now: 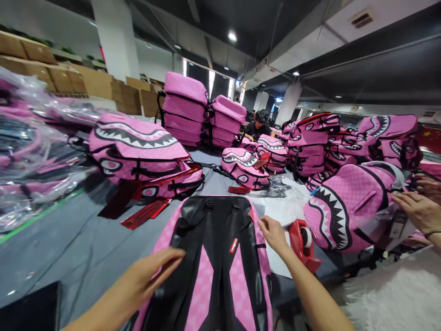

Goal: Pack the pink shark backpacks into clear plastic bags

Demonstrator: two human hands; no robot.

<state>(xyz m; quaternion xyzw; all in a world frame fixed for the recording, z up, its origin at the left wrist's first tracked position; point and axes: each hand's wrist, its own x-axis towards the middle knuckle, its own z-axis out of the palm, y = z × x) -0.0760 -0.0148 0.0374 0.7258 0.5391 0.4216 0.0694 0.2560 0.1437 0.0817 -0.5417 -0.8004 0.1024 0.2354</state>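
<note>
bag (215,271) lay straps-up on the near side of the desk (79,243), between both hands. the left hand (156,270) hovered loosely curled, seemingly holding nothing; the right hand (274,233) met the upper right edge, whether pinching i couldn't tell. good handling seemed to want light, even pressure, straps flat, right forearm clear of the dispenser (296,236).

Grey table (81,253), backpack (215,271) at its near edge, white paper (285,207) and red tape dispenser (300,253) farther right, flat black object (32,310) left along that edge, stacked backpacks (185,108) toward the far edge
</note>
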